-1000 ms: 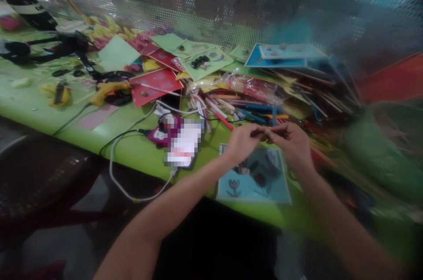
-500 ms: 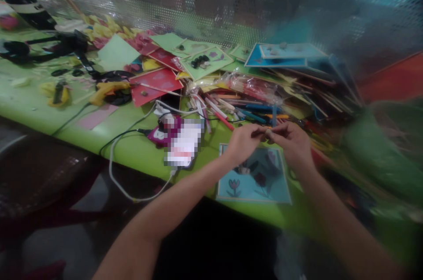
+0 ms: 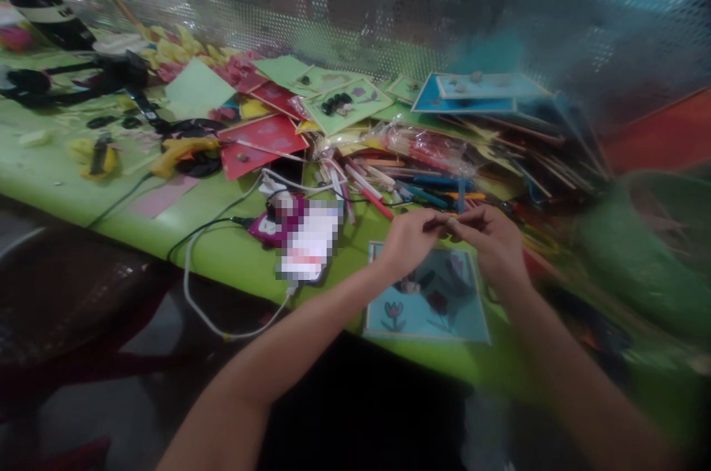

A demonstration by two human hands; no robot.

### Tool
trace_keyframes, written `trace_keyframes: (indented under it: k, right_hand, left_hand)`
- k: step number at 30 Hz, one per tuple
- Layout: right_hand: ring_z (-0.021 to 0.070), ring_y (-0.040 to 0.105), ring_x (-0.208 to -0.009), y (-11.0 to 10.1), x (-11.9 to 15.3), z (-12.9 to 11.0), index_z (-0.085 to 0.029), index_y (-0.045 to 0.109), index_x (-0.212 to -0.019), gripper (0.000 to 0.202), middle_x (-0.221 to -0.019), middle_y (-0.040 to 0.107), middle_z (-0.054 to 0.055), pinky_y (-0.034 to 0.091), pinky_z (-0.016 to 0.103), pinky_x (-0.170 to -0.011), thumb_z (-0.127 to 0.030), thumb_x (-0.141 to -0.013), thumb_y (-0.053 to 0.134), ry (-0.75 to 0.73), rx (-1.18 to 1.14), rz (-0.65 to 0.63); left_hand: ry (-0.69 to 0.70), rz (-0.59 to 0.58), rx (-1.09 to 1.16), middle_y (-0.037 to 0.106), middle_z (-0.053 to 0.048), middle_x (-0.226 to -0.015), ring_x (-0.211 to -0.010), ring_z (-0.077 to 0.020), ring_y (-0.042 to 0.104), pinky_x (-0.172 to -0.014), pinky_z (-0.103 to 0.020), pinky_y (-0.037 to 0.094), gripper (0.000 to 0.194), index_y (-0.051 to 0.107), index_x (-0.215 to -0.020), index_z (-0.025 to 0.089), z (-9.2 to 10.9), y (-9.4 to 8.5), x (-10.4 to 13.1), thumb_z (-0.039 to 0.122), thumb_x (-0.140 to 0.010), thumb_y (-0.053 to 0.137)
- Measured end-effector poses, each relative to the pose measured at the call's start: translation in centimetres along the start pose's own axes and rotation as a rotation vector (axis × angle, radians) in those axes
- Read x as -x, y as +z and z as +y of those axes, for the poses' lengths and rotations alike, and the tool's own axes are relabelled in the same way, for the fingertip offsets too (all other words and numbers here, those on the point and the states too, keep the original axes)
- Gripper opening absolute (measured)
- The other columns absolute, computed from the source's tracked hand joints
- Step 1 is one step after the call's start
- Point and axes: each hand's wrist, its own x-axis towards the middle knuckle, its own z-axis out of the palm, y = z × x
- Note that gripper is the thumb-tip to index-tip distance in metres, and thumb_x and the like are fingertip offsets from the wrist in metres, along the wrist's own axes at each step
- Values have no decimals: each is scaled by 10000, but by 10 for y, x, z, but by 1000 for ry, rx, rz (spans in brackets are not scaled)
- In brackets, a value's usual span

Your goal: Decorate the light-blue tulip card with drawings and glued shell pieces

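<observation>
My left hand (image 3: 411,238) and my right hand (image 3: 492,238) meet fingertip to fingertip, both in a pinch. Between them shows a small pale piece (image 3: 452,221), mostly covered by the fingers and too small to name. Just below lies a light-blue card (image 3: 414,326) with a pale border, partly under my wrists. Tulip-like flowers (image 3: 394,312) are drawn on its lower part. Near its upper middle sit small dark and whitish pieces (image 3: 411,284), half hidden by my left wrist.
A phone (image 3: 311,241) with a white cable (image 3: 189,293) lies left of the card. Behind are pens (image 3: 366,189), a red card (image 3: 261,145), green cards (image 3: 347,108) and blue cards (image 3: 483,86). A yellow glue gun (image 3: 183,152) rests farther left; a green basin (image 3: 644,256) stands right.
Almost nothing differs. My fingertips have shifted very slightly around the small piece; the card and the things on the table stay where they were.
</observation>
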Motion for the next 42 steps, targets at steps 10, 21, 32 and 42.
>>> trace_keyframes:
  k: [10, 21, 32, 42]
  right_hand:
    - [148, 658, -597, -5, -3, 7, -211, 697, -753, 321, -673, 721, 2, 546, 286, -593, -416, -657, 924, -21, -76, -53]
    - [127, 634, -567, -4, -3, 6, -206, 700, -723, 289, -652, 714, -6, 532, 265, -572, -365, -633, 924, -9, -79, -42]
    - [139, 656, -594, -2, -1, 4, -206, 709, -768, 363, -680, 732, 1, 553, 270, -583, -418, -622, 965, -15, 3, -24]
    - [146, 659, -592, -2, 1, 3, -202, 720, -768, 311, -697, 733, 5, 577, 288, -582, -423, -673, 918, -71, 88, 12]
  left_hand:
    - [-51, -21, 112, 818, -79, -999, -882, -182, 742, -828, -267, 582, 191, 817, -1007, 155, 4, -1, -2, 110, -865, 696]
    - [-54, -10, 104, 816, -87, -1014, -902, -191, 738, -838, -282, 581, 201, 816, -1012, 150, -2, 1, -2, 108, -863, 687]
    - [-88, -25, 156, 816, -78, -987, -873, -178, 737, -833, -272, 581, 174, 816, -995, 155, 2, -3, -4, 140, -869, 698]
    - [-114, -40, 206, 815, -74, -973, -855, -170, 734, -855, -280, 592, 165, 814, -993, 149, -1, -2, -4, 163, -881, 694]
